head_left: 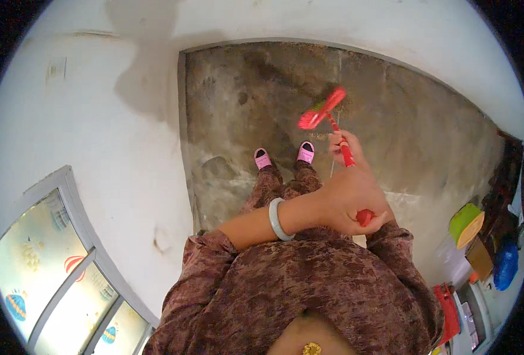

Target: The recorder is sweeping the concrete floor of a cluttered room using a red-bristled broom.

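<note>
Both hands closed around a red broom (333, 123), right of centre in the frame.

At lower left is a grey-framed window (87, 260) with balloon pictures; in the centre, pink slippers (305, 154) show on the feet, over a brown floor (232, 112). Right of these, at upper centre-right, is the broom's blurred head; whether it touches the floor I cannot tell. Just below it, the right hand (357, 151) curls its fingers around the shaft; lower, the left hand (354, 200) wraps the handle's rounded end. Far right sits a blue bundle (505, 266).
</note>
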`<state>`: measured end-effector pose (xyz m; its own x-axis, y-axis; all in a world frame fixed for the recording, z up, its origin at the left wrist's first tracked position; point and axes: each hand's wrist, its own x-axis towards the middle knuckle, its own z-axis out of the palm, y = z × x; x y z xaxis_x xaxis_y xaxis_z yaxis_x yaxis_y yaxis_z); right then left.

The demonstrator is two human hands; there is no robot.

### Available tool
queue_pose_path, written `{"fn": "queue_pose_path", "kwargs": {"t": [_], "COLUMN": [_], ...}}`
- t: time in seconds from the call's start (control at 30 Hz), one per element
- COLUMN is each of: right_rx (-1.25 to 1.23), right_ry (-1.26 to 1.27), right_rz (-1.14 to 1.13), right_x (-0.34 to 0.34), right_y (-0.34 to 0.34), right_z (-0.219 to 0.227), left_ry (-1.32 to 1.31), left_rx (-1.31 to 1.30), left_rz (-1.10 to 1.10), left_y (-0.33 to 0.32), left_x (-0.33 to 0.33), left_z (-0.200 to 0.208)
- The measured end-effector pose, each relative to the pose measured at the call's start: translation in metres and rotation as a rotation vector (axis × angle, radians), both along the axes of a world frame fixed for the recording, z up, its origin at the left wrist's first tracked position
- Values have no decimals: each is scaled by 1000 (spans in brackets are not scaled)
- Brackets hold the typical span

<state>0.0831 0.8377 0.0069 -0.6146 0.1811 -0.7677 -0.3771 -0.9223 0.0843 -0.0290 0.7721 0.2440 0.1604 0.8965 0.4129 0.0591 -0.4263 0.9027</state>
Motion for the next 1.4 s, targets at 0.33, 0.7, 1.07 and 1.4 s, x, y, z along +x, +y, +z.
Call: {"fn": "queue_pose_path", "kwargs": {"t": [0.33,0.7,1.07,1.4], "right_rx": [164,-191,-123,46], "right_ry": [-221,127,-76,-277], "right_rz": [-136,-129,127,-29], "right_x": [-21,-245,-183,-25], "right_y": [-43,-184,-171,-40], "right_z": [37,43,-34,-11], "left_ry": [-248,-94,13,-468], "left_rx": [100,-89,-244,-153], "left_rz": [55,198,479,126], "left_y": [-60,-151,-129,-42], "left_x": [-60,-122,-85,-43], "left_z": [7,62,10,-7]}}
